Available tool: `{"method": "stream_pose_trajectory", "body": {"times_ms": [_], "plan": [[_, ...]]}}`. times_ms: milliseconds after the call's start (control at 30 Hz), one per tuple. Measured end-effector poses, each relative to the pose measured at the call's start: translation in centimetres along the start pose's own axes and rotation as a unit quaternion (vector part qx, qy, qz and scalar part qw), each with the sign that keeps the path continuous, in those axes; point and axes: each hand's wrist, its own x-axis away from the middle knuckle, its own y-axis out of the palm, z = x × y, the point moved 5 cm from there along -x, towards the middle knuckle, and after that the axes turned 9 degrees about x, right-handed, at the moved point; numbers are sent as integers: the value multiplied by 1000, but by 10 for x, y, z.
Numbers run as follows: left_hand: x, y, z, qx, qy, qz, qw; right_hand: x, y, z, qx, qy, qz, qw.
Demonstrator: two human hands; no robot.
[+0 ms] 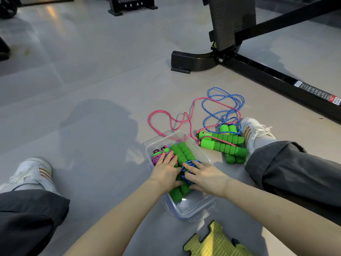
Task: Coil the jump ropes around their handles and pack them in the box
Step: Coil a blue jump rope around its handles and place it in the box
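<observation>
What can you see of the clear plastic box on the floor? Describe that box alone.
The box is a clear, rectangular plastic tub with rounded corners and a bluish rim at its near edge, no lid on it. It sits on the grey floor, angled leftward. Inside lie green foam handles wound with pink rope and blue rope; the left hand and right hand press on them. Its near end is bare.

Coiled ropes [181, 157] lie in the box [192, 209], loose ropes [222, 143] right of it.

Open floor [92, 117] left of box [193, 211]; ropes [221, 108], shoe [254, 132] right.
</observation>
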Motion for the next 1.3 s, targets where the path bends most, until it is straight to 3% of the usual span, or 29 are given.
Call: {"method": "stream_pose_trajectory", "body": {"times_ms": [167, 300, 400, 533, 767, 933, 1167, 1300], "plan": [[2, -2, -2, -9, 15, -7, 1000, -1, -8, -2, -28, 4, 83, 996], [5, 0, 0, -32, 1, -6, 999, -6, 0, -9, -98, 20, 5, 995], [5, 1, 4, -40, -24, 2, 999, 2, 3, -4, -126, 37, 30, 991], [5, 5, 6, -39, -35, -13, 999, 5, 7, -2, -244, 99, 18, 965], [3, 5, 1, -72, -7, -41, 997, -7, 11, -6, -262, 130, -63, 954], [18, 2, -23, -91, 9, -59, 994, -17, -5, -35, -279, 128, -69, 949], [35, 1, -45, -92, -48, -72, 992, -46, -15, -57, -286, 133, -62, 947], [28, -19, -35, -121, -35, -16, 992, -40, -32, -47, -294, 120, -54, 947]]}}
